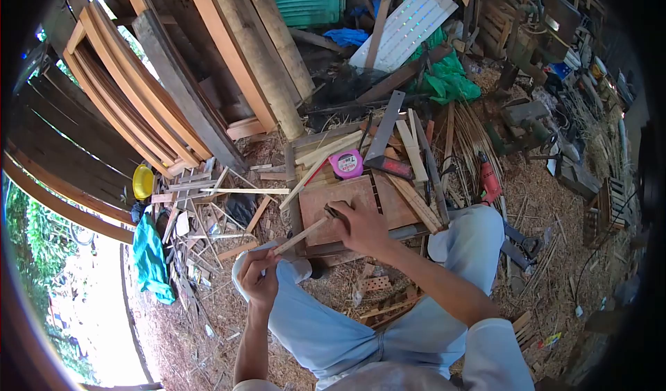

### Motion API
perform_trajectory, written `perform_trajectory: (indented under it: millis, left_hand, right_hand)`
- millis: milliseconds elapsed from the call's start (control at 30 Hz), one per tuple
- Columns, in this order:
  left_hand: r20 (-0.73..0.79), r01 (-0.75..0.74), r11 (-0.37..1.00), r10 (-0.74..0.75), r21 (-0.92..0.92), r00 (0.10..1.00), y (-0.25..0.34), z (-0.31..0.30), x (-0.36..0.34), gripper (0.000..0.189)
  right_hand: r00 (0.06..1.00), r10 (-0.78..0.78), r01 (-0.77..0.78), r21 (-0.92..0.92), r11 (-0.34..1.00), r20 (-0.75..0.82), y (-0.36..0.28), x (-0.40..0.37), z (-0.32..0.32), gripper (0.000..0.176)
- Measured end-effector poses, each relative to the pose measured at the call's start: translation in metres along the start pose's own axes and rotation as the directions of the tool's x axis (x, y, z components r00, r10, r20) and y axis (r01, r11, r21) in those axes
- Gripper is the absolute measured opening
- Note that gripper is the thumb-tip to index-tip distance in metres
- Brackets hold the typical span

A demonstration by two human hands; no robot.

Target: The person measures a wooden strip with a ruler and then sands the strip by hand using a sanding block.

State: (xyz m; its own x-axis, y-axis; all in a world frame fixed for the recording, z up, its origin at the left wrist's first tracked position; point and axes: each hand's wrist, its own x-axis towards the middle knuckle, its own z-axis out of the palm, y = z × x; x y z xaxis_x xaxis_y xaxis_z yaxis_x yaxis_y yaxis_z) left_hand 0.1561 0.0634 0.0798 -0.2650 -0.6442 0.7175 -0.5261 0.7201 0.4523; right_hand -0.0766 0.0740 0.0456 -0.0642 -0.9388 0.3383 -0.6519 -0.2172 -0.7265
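A thin wooden strip (301, 236) slants between my hands above a low wooden bench (295, 207). My left hand (260, 276) is closed on the strip's near end. At its far end my right hand (362, 229) is closed around a small dark object, too hidden to name, which meets the strip. Below the right hand lies a flat reddish-brown board (319, 200). Just beyond it are a pink tape measure (346, 163) and a metal try square (386, 131), with several wood strips (414, 152) beside them.
To the right lies a red power drill (489, 181) on shavings. Offcuts (198, 190) are piled at the left near a yellow hard hat (143, 181). Wooden frames (132, 79) and posts (243, 51) lean at the back. A perforated brick (376, 284) lies between my legs.
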Motion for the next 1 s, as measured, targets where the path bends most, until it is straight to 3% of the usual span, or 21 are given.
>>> perform_trajectory:
  millis: [67, 133, 167, 233, 300, 367, 433, 467, 500, 567, 600, 700, 767, 833, 867, 900, 933, 1000]
  left_hand:
    - [-0.010, -0.010, 1.000, 0.010, -0.009, 1.000, 0.002, 0.001, 0.002, 0.020]
    - [-0.028, -0.020, 1.000, 0.020, -0.021, 0.999, -0.005, 0.008, 0.004, 0.020]
    - [-0.030, 0.040, 0.999, -0.040, 0.010, 0.999, -0.011, 0.007, 0.000, 0.020]
    - [-0.023, 0.102, 0.993, -0.101, 0.054, 0.995, -0.008, 0.000, -0.003, 0.020]
    - [0.008, -0.029, 0.999, 0.029, 0.017, 1.000, 0.004, 0.002, 0.003, 0.020]
    - [0.008, -0.007, 0.999, 0.007, -0.044, 1.000, 0.002, 0.009, 0.001, 0.019]
    - [-0.074, 0.019, 0.992, -0.028, -0.123, 0.997, 0.001, 0.015, -0.002, 0.016]
    - [-0.057, 0.038, 0.998, -0.041, -0.055, 0.998, -0.013, 0.010, -0.010, 0.017]
    - [-0.050, 0.039, 0.998, -0.041, -0.053, 0.998, -0.012, 0.010, -0.010, 0.017]
    - [-0.078, 0.158, 0.971, -0.174, -0.179, 0.982, -0.012, 0.005, -0.012, 0.017]
    - [-0.014, 0.248, 0.907, -0.268, -0.341, 0.963, -0.008, 0.006, -0.013, 0.016]
    - [0.018, 0.365, 0.799, -0.407, -0.478, 0.913, 0.006, 0.008, -0.012, 0.017]
    - [0.046, 0.429, 0.795, -0.455, -0.428, 0.889, 0.006, 0.009, -0.013, 0.020]
    - [-0.004, 0.429, 0.794, -0.477, -0.431, 0.879, 0.014, 0.015, -0.009, 0.021]
    - [0.002, 0.431, 0.790, -0.478, -0.436, 0.878, 0.015, 0.015, -0.009, 0.021]
    - [-0.011, 0.303, 0.909, -0.319, -0.285, 0.948, 0.013, 0.012, -0.007, 0.019]
    - [0.006, 0.147, 0.981, -0.147, -0.129, 0.989, 0.011, 0.012, -0.006, 0.019]
    - [-0.006, 0.149, 0.968, -0.154, -0.202, 0.988, 0.008, 0.019, -0.004, 0.022]
  right_hand:
    - [0.999, 0.035, -0.035, -0.031, 0.999, 0.003, -0.009, -0.006, -0.001, 0.031]
    - [0.990, -0.135, 0.140, 0.156, 0.978, -0.038, -0.056, -0.018, -0.012, 0.029]
    - [0.992, -0.126, 0.129, 0.163, 0.978, -0.030, -0.035, -0.016, -0.005, 0.029]
    - [0.996, -0.009, 0.007, -0.025, 1.000, -0.090, 0.019, -0.005, 0.018, 0.033]
    - [0.999, 0.017, -0.016, 0.026, 1.000, -0.051, -0.006, -0.009, 0.010, 0.035]
    - [0.999, 0.027, -0.026, 0.052, 0.998, -0.026, -0.026, -0.010, -0.002, 0.036]
    - [0.985, -0.165, 0.171, 0.146, 0.974, -0.049, -0.038, -0.018, -0.008, 0.039]
    - [0.999, 0.003, -0.006, 0.057, 0.998, 0.051, -0.019, -0.016, -0.003, 0.037]
    - [0.999, 0.009, -0.012, 0.061, 0.998, 0.051, 0.002, -0.013, -0.003, 0.037]
    - [0.997, 0.070, -0.069, -0.049, 0.996, 0.034, 0.030, -0.008, -0.005, 0.045]
    - [0.997, 0.068, -0.067, -0.045, 0.997, 0.036, 0.029, -0.003, -0.009, 0.045]
    - [0.984, 0.164, -0.163, 0.026, 0.986, -0.062, 0.031, 0.005, -0.017, 0.052]
    - [0.982, 0.046, -0.039, 0.043, 0.998, -0.184, 0.045, 0.008, -0.014, 0.058]
    - [0.991, 0.091, -0.094, -0.025, 0.995, -0.101, 0.044, 0.004, -0.005, 0.058]
    - [0.995, 0.018, -0.007, 0.112, 0.994, -0.097, 0.047, 0.002, 0.012, 0.056]
    - [0.993, -0.052, 0.077, 0.249, 0.966, -0.105, 0.044, -0.001, 0.025, 0.055]
    - [0.993, -0.043, 0.069, 0.243, 0.968, -0.111, 0.019, -0.006, 0.021, 0.055]
    - [0.994, -0.066, 0.094, 0.395, 0.914, -0.085, -0.038, -0.014, -0.005, 0.050]
